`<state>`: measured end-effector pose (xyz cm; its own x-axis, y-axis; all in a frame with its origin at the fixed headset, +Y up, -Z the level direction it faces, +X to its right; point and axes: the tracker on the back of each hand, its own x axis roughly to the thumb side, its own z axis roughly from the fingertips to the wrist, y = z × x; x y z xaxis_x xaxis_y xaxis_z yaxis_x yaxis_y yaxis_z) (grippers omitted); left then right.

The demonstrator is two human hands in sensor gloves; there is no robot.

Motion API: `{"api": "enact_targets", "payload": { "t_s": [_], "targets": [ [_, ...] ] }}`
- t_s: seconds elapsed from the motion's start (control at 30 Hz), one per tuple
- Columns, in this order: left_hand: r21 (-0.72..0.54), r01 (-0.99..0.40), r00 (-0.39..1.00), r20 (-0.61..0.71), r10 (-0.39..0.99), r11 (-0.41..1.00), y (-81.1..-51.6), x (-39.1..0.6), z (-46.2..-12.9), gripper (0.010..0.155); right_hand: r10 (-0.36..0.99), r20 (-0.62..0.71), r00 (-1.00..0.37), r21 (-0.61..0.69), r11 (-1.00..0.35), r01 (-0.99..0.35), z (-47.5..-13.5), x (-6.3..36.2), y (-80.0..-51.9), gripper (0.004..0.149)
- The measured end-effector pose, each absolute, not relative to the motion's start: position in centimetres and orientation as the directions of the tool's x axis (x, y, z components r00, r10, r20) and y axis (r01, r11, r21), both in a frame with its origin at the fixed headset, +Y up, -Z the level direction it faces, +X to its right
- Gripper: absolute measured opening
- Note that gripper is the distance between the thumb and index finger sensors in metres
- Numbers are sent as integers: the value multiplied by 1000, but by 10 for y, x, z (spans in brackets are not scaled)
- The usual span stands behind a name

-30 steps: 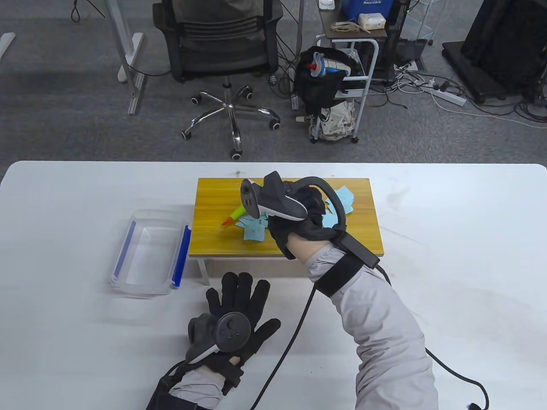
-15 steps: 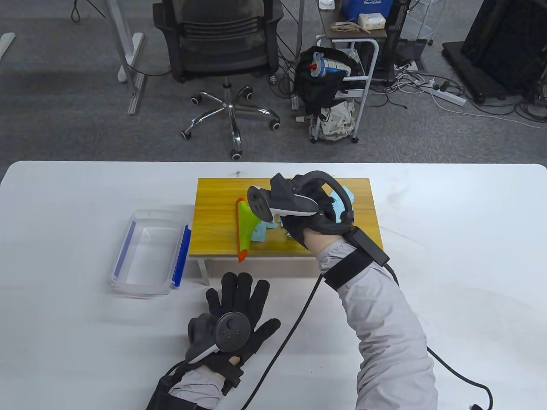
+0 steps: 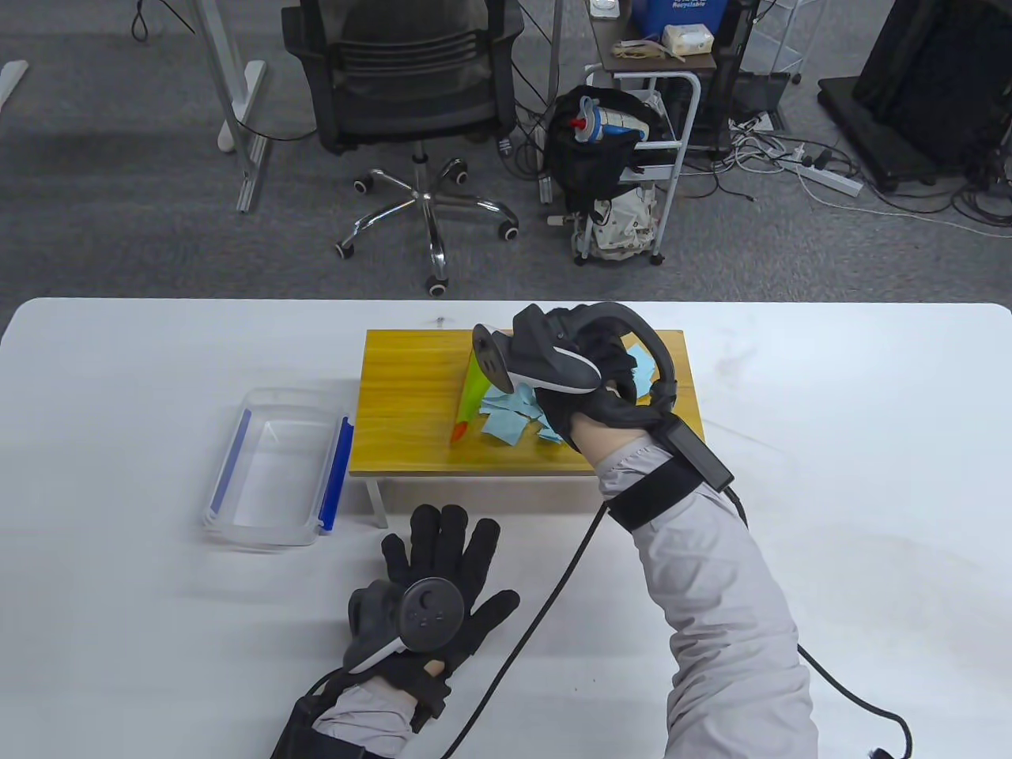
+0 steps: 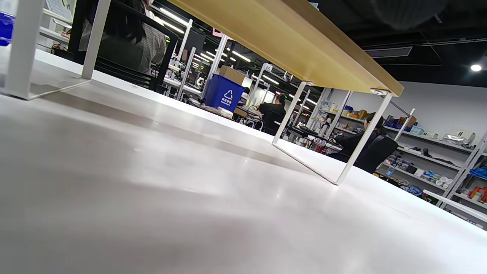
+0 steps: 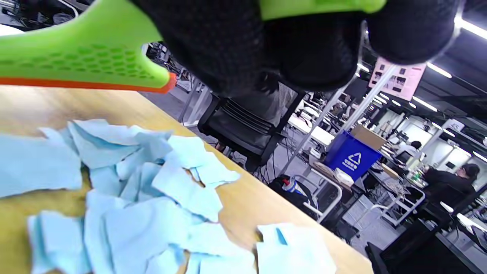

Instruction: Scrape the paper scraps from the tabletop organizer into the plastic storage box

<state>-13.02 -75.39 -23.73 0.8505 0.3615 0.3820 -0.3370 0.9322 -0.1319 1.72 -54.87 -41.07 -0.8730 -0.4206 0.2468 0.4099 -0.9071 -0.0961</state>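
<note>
My right hand (image 3: 589, 379) grips a green scraper with an orange edge (image 3: 470, 403) over the wooden tabletop organizer (image 3: 403, 395). Light blue paper scraps (image 3: 510, 417) lie heaped on the organizer just right of the scraper blade, with more behind the hand (image 3: 644, 368). In the right wrist view the scraper (image 5: 87, 64) is held above the scraps (image 5: 152, 198) by my gloved fingers (image 5: 236, 45). The clear plastic storage box with blue clips (image 3: 277, 466) stands on the table left of the organizer. My left hand (image 3: 431, 585) rests flat and spread on the table, empty.
The organizer stands on white wire legs (image 4: 335, 152) above the white table (image 3: 830, 443). My right hand's cable (image 3: 545, 617) trails across the table near the front. An office chair (image 3: 411, 95) and a cart (image 3: 640, 142) stand beyond the far edge.
My right hand has shifted right along the organizer with the scraper, whose blade swung from the front edge back to the scraps' left side. The left hand has not moved.
</note>
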Motion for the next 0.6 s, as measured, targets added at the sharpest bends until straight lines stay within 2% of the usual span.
{"api": "enact_targets", "payload": {
  "t_s": [0.23, 0.3, 0.6],
  "targets": [
    [-135, -340, 850, 379, 365, 931, -754, -131, -237, 81, -422, 259, -869, -101, -907, 410, -413, 23, -581, 69],
    [-135, -341, 850, 378, 367, 930, -754, -131, -237, 81, -399, 272, -876, -120, -917, 380, -411, 30, -582, 69],
    [-137, -339, 851, 377, 365, 931, -754, -131, -238, 81, -359, 203, -911, -39, -933, 359, -408, 52, -575, 69]
  ]
}}
